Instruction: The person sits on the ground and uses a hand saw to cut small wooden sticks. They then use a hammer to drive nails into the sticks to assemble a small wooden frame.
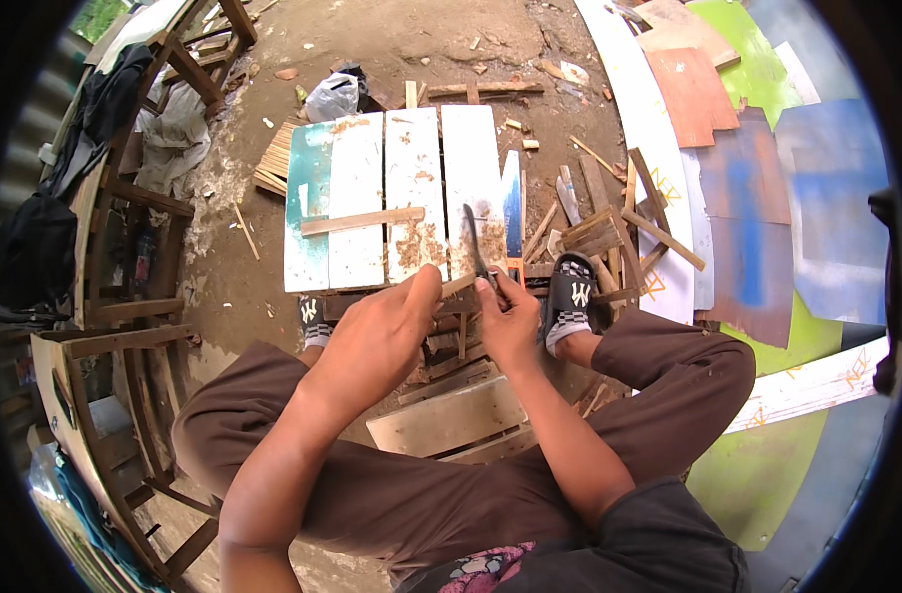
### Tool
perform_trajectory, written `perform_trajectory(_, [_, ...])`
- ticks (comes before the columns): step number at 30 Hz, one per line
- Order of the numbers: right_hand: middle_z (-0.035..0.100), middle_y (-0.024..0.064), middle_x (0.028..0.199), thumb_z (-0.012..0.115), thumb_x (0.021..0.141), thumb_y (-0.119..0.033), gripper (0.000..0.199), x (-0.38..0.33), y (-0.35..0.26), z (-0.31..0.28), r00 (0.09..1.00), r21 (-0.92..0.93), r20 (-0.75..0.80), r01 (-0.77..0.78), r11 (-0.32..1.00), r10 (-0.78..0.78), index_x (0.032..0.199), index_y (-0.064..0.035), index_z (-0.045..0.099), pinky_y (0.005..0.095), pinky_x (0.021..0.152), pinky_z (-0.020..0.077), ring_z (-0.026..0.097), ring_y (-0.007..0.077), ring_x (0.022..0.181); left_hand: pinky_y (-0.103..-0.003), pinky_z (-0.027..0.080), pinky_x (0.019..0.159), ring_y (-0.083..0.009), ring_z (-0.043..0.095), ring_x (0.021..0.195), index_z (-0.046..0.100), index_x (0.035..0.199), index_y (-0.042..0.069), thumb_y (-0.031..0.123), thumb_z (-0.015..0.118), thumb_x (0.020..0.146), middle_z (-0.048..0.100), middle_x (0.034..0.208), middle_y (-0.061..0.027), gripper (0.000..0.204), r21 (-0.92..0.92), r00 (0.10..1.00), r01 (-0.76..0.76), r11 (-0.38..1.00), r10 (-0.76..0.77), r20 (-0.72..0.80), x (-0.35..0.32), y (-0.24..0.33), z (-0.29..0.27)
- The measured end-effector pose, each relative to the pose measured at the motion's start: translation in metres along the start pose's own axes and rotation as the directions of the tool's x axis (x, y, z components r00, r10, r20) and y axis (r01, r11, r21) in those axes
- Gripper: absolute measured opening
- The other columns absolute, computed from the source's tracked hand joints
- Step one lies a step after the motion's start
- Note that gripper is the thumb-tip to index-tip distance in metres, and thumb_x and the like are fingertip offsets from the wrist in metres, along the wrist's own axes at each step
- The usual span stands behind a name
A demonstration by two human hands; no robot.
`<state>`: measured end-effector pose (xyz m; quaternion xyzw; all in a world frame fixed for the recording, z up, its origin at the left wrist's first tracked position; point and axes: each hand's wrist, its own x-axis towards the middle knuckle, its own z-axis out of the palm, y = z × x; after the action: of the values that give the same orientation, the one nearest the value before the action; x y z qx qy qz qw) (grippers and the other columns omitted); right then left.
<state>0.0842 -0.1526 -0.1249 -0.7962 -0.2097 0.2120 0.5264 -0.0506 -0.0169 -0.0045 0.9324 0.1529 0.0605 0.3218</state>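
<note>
Two hands (510, 321), one knife (472, 235), one saw (512, 208), two sandals (571, 289), apparently four tabletop boards (411, 158)

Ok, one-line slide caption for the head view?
Right hand gripping a slender dark tool, left hand close beside it, in front of white-painted boards where a wooden strip lies.
</note>
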Motion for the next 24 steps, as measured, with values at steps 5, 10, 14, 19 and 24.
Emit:
perform_trajectory(5, [0.052, 0.0037, 0.07, 0.072, 0.102, -0.013, 0.031, 0.0024, 0.0015, -0.0016, 0.985, 0.044, 0.128, 0.108, 0.993, -0.113, 0.126, 0.0061, 0.071, 0.0263, 0.055, 0.0365, 0.041, 0.0067, 0.062, -0.055, 0.053, 0.072, -0.0496, 0.065, 0.087, 0.042, 0.118, -0.003, -0.008, 0.054, 0.089, 0.064, 0.091, -0.0262, 0.031, -0.009, 1.0, -0.016, 1.0, 0.016, -0.008, 0.0008, -0.0013, 0.0003])
perform_trajectory(10, [0.055, 0.0042, 0.071, 0.073, 0.102, -0.014, 0.033, 0.0056, 0.0033, -0.003, 0.995, 0.027, 0.089, 0.042, 0.999, -0.044, 0.128, 0.0057, 0.071, 0.0263, 0.056, 0.0383, 0.044, 0.0059, 0.063, -0.055, 0.052, 0.073, -0.0501, 0.064, 0.088, 0.042, 0.119, -0.004, -0.008, 0.054, 0.088, 0.064, 0.09, -0.027, 0.033, -0.018, 1.0, 0.001, 1.0, -0.001, 0.005, 0.0031, -0.0021, -0.0007])
perform_trajectory(14, [0.057, 0.005, 0.071, 0.072, 0.102, -0.014, 0.033, 0.0033, 0.0006, -0.0054, 0.991, 0.034, 0.123, 0.041, 0.999, -0.045, 0.129, 0.0062, 0.07, 0.0261, 0.056, 0.0405, 0.046, 0.0058, 0.064, -0.056, 0.051, 0.072, -0.0506, 0.064, 0.088, 0.041, 0.115, -0.003, -0.008, 0.054, 0.089, 0.064, 0.09, -0.0276, 0.03, -0.027, 1.0, -0.011, 1.0, 0.011, 0.004, 0.0015, -0.002, -0.0005])
perform_trajectory(19, [0.06, 0.0071, 0.073, 0.073, 0.102, -0.013, 0.033, 0.0038, -0.006, -0.0071, 0.988, 0.007, 0.146, 0.051, 0.999, -0.052, 0.129, 0.0056, 0.07, 0.0259, 0.058, 0.0441, 0.049, 0.0061, 0.064, -0.057, 0.05, 0.072, -0.0519, 0.063, 0.087, 0.041, 0.111, 0.0, -0.01, 0.055, 0.087, 0.063, 0.091, -0.0273, 0.029, -0.027, 1.0, 0.014, 1.0, -0.013, 0.018, 0.0034, -0.0029, -0.0004])
perform_trajectory(24, [0.059, 0.0106, 0.069, 0.073, 0.1, -0.011, 0.033, 0.009, -0.0002, -0.006, 0.996, -0.052, 0.089, 0.013, 0.999, -0.008, 0.13, 0.0047, 0.07, 0.029, 0.055, 0.0425, 0.049, 0.0082, 0.062, -0.056, 0.05, 0.072, -0.0519, 0.063, 0.087, 0.041, 0.111, 0.0, -0.011, 0.056, 0.086, 0.063, 0.092, -0.0269, 0.031, -0.038, 0.999, 0.037, 0.999, -0.037, 0.011, 0.0037, -0.0034, -0.0022])
